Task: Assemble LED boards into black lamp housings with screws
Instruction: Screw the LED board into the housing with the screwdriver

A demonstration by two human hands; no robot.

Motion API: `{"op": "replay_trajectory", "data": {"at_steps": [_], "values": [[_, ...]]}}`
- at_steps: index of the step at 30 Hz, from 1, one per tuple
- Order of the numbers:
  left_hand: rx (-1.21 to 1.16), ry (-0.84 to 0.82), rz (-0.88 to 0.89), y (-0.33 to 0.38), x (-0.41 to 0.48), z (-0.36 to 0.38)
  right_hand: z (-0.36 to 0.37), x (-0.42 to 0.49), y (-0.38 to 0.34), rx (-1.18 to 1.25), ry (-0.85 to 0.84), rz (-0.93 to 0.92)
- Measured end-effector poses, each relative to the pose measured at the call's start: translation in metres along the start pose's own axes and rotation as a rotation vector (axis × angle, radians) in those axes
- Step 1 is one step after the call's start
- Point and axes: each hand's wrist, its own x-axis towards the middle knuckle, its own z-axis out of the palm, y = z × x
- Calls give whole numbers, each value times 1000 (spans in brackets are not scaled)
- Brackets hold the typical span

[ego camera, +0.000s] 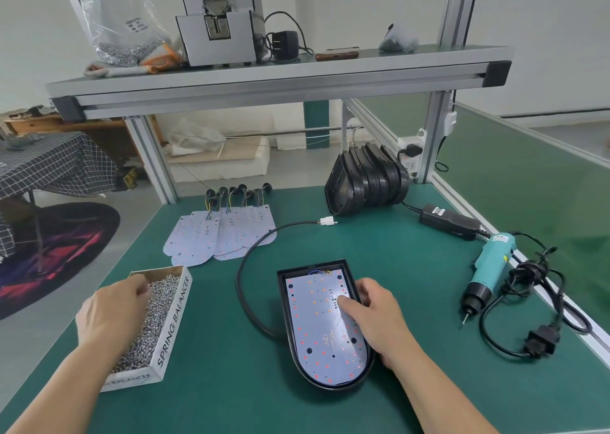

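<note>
left hand in the screws, right hand on the lamp housing

on my feed the left hand sits at the far left, fingers curled down into the screw box, a cardboard tray heaped with small silver screws; i cannot tell whether it has pinched any. behind and right of the box, spare led boards lie fanned flat on the green tabletop, their wires toward the back. in the middle, the black lamp housing lies flat with its rounded end nearest me, and a white led board is seated inside it. the right hand grips the housing's right rim, fingers curled over the edge, thumb pressed on the board. farther right and back, a stack of housings stands on edge. the teal electric screwdriver lies near the right edge, untouched.
</note>
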Motion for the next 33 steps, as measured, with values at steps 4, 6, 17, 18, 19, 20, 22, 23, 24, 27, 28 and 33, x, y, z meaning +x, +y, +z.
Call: {"op": "replay_trajectory", "data": {"at_steps": [4,6,17,18,19,20,22,23,24,27,28,33], "values": [[-178,-5,-83,2,-1,-8,0,-1,0,-2,5,11],[-503,-32,-167,13,-3,-17,0,-1,0,0,2,14],[-1907,-1233,-582,223,-131,-21,4,-5,-7,-55,45,31],[-1900,-1222,-618,230,-131,-17,2,-6,-8,-72,27,41],[-1896,-1205,-643,233,-130,-13,-3,-8,-9,-81,-28,58],[-1891,-1194,-660,233,-128,-11,-10,-8,-11,-71,-112,84],[-1890,-1197,-701,228,-124,-10,-34,-5,-15,-71,-150,70],[-1894,-1208,-723,225,-123,-10,-51,0,-17,-135,-42,11],[-1900,-1222,-742,223,-122,-9,-73,8,-17,-256,127,-47],[-1929,-1283,-769,220,-122,-10,-143,38,-14,-658,490,17],[-1936,-1305,-767,219,-122,-11,-160,46,-11,-749,491,123],[-1960,-1330,-761,215,-121,-15,-177,69,10,-931,393,360]]}}
